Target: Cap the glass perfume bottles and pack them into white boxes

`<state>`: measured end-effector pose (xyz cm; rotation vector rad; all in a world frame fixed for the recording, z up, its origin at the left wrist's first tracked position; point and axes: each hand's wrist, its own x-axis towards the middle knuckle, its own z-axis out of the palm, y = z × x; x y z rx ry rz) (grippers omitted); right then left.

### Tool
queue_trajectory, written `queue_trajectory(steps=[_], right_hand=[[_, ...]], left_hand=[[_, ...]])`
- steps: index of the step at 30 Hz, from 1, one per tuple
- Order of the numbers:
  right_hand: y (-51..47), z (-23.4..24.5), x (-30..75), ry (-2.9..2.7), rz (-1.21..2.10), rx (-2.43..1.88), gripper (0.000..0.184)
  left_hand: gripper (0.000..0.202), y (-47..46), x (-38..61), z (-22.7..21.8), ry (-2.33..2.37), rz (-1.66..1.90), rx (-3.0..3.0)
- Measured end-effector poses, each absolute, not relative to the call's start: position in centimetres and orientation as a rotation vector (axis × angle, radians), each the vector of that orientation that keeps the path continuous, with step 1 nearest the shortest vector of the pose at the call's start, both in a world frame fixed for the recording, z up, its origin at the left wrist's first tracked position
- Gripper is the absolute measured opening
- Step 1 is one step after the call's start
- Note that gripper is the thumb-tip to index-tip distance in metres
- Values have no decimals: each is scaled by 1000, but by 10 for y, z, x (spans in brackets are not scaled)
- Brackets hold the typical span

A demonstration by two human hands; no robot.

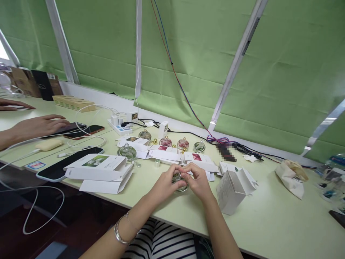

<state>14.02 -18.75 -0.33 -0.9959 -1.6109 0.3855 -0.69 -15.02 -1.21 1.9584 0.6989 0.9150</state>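
Observation:
A small round glass bottle (176,178) stands on the table between my two hands, partly hidden by my fingers. My left hand (167,182) is closed around its left side, with the thumb across the front. On the other side, my right hand (197,181) has bent fingers pinching at the bottle's neck. The fingertips of both hands meet there and hide any small part at the top. Just behind them stands a small clear cap (157,163). An opened white box (231,190) stands upright to the right of my right hand.
Behind my hands are several round bottles, including a red one (183,143) and a green one (126,151). Flattened white cartons (99,169) lie at left near a phone (67,165). A power strip (118,126) trails cables. Another person's hand (45,124) rests at far left.

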Motion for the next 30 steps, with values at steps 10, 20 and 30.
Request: queue_trajectory(steps=[10, 20, 30], right_hand=[[-193, -10, 135, -1598, 338, -1013, 7], [-197, -10, 138, -1609, 369, -1121, 13], [-199, -16, 141, -1791, 610, -1354, 40]], left_hand=[[23, -153, -7, -11, 668, 923, 1974], [29, -133, -22, -12, 1215, 1246, 2179], [23, -112, -21, -38, 1496, 1135, 2161]])
